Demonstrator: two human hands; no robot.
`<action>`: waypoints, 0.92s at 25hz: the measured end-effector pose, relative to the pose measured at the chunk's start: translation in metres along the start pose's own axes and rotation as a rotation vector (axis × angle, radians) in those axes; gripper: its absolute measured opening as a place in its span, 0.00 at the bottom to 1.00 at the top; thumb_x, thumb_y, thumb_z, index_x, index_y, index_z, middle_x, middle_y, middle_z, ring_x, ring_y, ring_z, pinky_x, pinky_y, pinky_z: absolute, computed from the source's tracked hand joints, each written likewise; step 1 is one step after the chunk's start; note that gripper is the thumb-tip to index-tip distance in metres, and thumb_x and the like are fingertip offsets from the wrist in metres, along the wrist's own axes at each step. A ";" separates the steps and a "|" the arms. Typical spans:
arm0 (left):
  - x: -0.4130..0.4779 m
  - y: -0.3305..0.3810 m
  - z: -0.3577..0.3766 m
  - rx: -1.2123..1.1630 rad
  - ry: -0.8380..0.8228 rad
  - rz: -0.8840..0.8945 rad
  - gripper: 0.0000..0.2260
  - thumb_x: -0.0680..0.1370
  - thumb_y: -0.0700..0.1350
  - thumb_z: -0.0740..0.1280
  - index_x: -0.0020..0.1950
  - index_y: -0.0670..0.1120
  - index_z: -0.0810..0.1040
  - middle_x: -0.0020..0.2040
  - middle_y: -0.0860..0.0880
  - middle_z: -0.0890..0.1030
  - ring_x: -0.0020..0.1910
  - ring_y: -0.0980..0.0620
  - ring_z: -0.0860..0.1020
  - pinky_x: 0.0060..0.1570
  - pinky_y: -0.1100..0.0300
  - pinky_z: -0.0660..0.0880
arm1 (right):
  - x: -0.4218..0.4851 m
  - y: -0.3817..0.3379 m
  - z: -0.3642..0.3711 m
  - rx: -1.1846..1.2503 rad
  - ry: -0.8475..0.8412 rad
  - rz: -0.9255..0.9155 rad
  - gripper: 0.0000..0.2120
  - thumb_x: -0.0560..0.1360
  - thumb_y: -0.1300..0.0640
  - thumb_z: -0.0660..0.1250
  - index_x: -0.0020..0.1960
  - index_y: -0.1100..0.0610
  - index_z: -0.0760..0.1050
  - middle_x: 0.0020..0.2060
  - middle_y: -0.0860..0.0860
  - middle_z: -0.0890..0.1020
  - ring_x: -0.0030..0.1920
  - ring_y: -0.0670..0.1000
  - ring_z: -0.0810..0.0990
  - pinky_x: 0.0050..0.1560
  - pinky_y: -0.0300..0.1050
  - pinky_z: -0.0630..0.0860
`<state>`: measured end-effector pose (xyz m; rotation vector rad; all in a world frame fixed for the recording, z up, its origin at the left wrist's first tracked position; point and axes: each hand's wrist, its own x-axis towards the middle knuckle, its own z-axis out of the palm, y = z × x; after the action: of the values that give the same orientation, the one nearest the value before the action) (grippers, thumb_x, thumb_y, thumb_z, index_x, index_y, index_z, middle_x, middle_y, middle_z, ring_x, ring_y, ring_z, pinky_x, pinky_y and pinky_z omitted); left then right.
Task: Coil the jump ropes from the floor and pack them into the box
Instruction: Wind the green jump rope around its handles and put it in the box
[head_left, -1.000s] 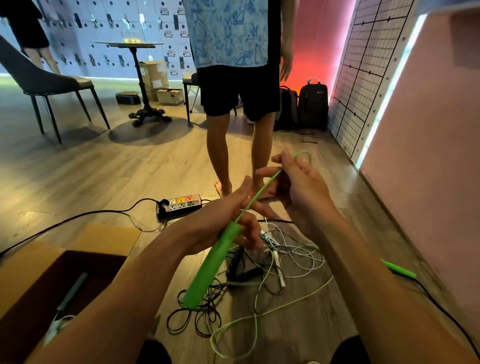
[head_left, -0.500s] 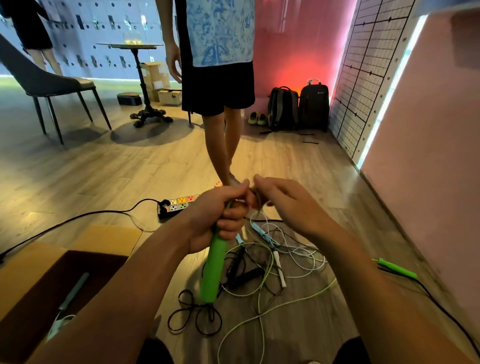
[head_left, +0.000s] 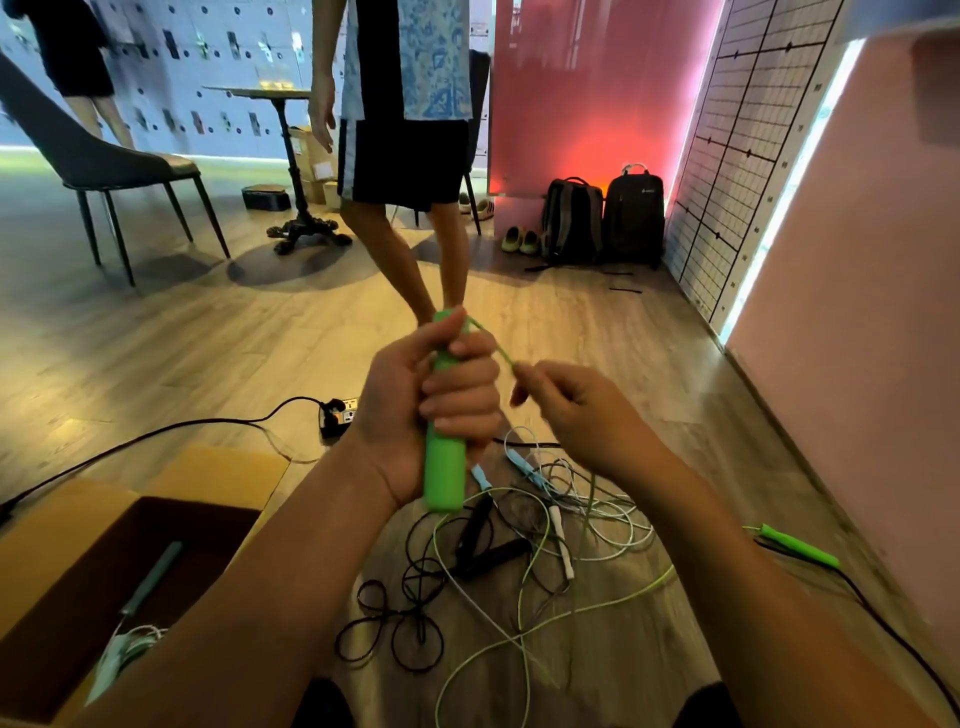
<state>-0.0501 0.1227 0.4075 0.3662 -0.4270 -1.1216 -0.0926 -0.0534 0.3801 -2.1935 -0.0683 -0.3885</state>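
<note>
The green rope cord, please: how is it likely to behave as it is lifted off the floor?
Probably floppy: the green cord lies in loose curves on the floor. It may snag, since it crosses the other ropes in the tangle. Its apparent far handle will likely drag behind.

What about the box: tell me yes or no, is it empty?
No, a pale rope with its handle lies inside the box.

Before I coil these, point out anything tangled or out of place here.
The jump ropes lie on the floor in one tangled heap, black, white and green cords crossing. One green handle lies apart near the pink wall; the left hand grips the other handle, the right hand pinches its green cord.
</note>
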 end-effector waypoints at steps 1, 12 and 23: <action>0.001 0.002 -0.002 -0.088 0.043 0.134 0.11 0.81 0.50 0.60 0.40 0.47 0.67 0.27 0.53 0.65 0.23 0.58 0.64 0.26 0.65 0.67 | -0.001 0.000 0.005 -0.047 -0.145 0.009 0.16 0.83 0.45 0.59 0.41 0.48 0.79 0.30 0.52 0.76 0.29 0.52 0.71 0.33 0.47 0.71; 0.006 0.030 -0.041 0.704 0.797 0.866 0.06 0.84 0.50 0.59 0.56 0.49 0.68 0.36 0.53 0.75 0.35 0.56 0.75 0.53 0.52 0.77 | -0.014 -0.021 -0.016 0.110 -0.188 -0.160 0.10 0.81 0.51 0.65 0.44 0.50 0.83 0.35 0.59 0.81 0.37 0.59 0.77 0.37 0.47 0.72; 0.015 -0.013 -0.007 0.890 0.290 -0.075 0.32 0.76 0.72 0.44 0.34 0.45 0.67 0.25 0.50 0.64 0.21 0.53 0.61 0.24 0.61 0.59 | -0.003 0.002 -0.022 0.070 0.319 -0.226 0.13 0.78 0.46 0.67 0.51 0.54 0.83 0.28 0.49 0.78 0.26 0.45 0.68 0.28 0.40 0.64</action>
<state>-0.0506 0.1043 0.3973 1.3145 -0.6435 -0.8777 -0.1004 -0.0716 0.3905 -2.0349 -0.1533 -0.8453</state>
